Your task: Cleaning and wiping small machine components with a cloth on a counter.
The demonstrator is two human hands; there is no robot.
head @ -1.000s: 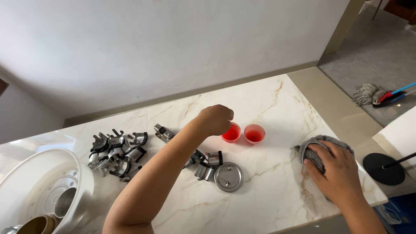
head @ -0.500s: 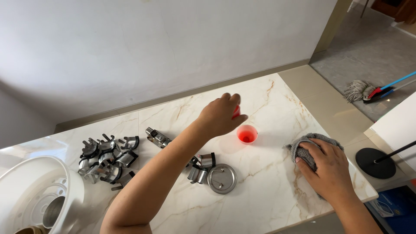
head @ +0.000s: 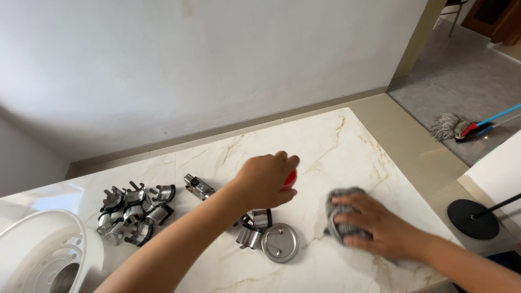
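My left hand (head: 265,182) is held over the middle of the white marble counter (head: 325,146), closed around a small red cup (head: 291,179); only a sliver of the cup shows past my fingers. To the right, my right hand (head: 374,225) presses flat on a crumpled grey cloth (head: 341,209) lying on the counter. Just below my left hand lie a few small metal clips (head: 252,230) and a round metal lid (head: 280,242).
A pile of several metal clips (head: 135,211) lies at the left, with one loose metal piece (head: 198,187) nearer the middle. A white round appliance (head: 49,255) fills the lower left corner. On the floor at right are a mop (head: 458,127) and a black stand base (head: 472,218).
Two red cups stood on the counter; my left hand closed on them and lifted, so none stands there now. My right hand slid the grey cloth leftward to that spot.
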